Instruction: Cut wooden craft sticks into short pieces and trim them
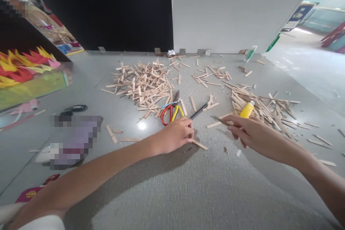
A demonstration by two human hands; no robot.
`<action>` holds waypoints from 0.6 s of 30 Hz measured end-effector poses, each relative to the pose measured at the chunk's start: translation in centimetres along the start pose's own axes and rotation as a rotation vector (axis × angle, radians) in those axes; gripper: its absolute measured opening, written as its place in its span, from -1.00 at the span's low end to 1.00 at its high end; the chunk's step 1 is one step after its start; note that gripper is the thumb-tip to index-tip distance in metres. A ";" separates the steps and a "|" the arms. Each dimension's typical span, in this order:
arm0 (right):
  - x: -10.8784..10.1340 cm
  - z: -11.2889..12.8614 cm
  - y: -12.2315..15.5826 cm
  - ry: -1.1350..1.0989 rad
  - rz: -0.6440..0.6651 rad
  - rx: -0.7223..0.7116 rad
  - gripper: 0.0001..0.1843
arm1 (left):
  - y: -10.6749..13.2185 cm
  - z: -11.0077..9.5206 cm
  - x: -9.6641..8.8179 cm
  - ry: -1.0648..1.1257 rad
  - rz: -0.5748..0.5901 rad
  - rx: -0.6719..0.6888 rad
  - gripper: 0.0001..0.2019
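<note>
the left hand curls at a wooden stick, pinch unclear, well short of the back edge of the grey surface; the right hand pinches a thin pointed piece, seemingly to leave its tip free.

The one camera, worn on the head, looked forward and down over the grey surface, near enough that the left hand showed just below the frame's centre and the right hand right of centre.
</note>
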State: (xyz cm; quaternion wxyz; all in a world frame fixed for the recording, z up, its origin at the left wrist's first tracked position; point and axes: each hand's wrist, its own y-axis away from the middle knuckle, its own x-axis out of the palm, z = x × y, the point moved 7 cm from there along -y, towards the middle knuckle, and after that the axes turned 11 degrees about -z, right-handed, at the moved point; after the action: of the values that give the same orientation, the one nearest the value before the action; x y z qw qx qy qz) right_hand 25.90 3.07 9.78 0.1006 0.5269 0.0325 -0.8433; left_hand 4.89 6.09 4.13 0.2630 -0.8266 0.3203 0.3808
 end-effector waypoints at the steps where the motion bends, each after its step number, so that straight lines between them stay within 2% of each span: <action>1: -0.2 0.0 0.0 -0.005 -0.012 0.019 -0.47 | 0.0 0.0 0.0 0.000 -0.007 -0.014 -0.85; 5: -0.7 0.6 -0.1 -0.009 -0.070 -0.002 -0.54 | 0.1 0.5 -0.1 0.009 -0.052 -0.112 -0.89; 11: -0.2 1.5 0.2 -0.007 -0.086 -0.067 -0.43 | 0.3 1.0 -0.5 0.094 -0.078 -0.219 -0.81; 15: 0.0 1.4 0.5 -0.016 -0.065 -0.078 -0.43 | 0.3 1.1 -0.7 0.199 -0.111 -0.300 -0.83; 17: -0.4 1.4 0.8 -0.026 -0.085 -0.087 -0.46 | 0.3 0.7 -0.9 0.305 -0.154 -0.344 -0.89; 18: -0.7 1.5 1.1 -0.034 -0.102 -0.096 -0.48 | 0.3 0.3 -1.2 0.379 -0.181 -0.363 -0.86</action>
State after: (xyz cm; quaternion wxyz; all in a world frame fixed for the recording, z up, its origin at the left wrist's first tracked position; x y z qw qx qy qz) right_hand 25.11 1.88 11.11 0.0831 0.5047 0.0983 -0.8536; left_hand 3.91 6.50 4.80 0.0789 -0.9419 0.2151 0.2455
